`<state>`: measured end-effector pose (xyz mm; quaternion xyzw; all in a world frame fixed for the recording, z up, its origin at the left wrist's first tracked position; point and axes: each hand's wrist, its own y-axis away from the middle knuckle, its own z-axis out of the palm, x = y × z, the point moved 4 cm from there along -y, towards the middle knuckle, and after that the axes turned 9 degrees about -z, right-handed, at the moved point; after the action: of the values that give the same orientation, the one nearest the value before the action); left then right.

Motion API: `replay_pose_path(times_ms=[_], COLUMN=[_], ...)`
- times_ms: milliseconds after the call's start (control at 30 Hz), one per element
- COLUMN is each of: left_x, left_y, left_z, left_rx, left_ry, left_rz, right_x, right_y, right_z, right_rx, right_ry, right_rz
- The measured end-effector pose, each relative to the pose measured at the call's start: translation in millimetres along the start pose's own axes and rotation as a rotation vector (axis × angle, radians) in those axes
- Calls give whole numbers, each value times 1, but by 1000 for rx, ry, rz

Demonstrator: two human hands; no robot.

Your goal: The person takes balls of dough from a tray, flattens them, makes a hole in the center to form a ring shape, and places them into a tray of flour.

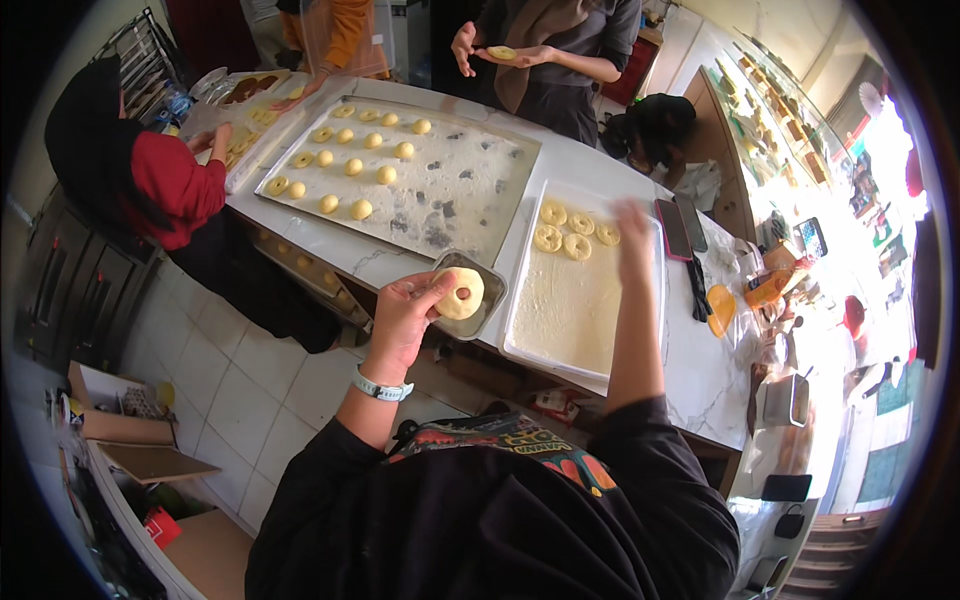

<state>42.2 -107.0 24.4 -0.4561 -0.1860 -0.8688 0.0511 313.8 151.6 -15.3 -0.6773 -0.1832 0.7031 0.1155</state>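
A left hand with a watch at its wrist grips a dough ring, thumb across the front, facing its hole up toward the wearer. The light pinch near one side probably spares the soft dough and leaves the hole in plain sight; the reddish patch within it may be a fingertip. The ring is held over a metal tin at the table's near edge, whose place close to the hands suggests easy reach.

The right hand is a blur above the right side of a white tray; whether its fingers are open or closed cannot be told. At the tray's far end, five dough rings sit grouped, leaving the near part bare but for a pale dusting, likely flour against sticking.

To the left, a larger tray carries dough balls in loose rows, spaced perhaps so they do not join. Phones lie on the marbled table beyond the white tray's right side. Across the table, a co-worker holds a dough piece on a palm, while another in a red top works at the left end.
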Motion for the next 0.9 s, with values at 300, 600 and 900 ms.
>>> replay_pose_path(times_ms=[300,600,900], left_x=[0,-14,-16], left_y=[6,7,8], left_z=[-13,-23,-23], left_rx=[34,102,67], left_ry=[92,25,24], left_rz=[5,-36,-63], right_x=[-87,-103,-113], right_y=[108,125,130], right_z=[173,178,173], right_rx=[-979,-809,-801], right_ry=[-384,-188,-160], right_rz=[425,188,246])
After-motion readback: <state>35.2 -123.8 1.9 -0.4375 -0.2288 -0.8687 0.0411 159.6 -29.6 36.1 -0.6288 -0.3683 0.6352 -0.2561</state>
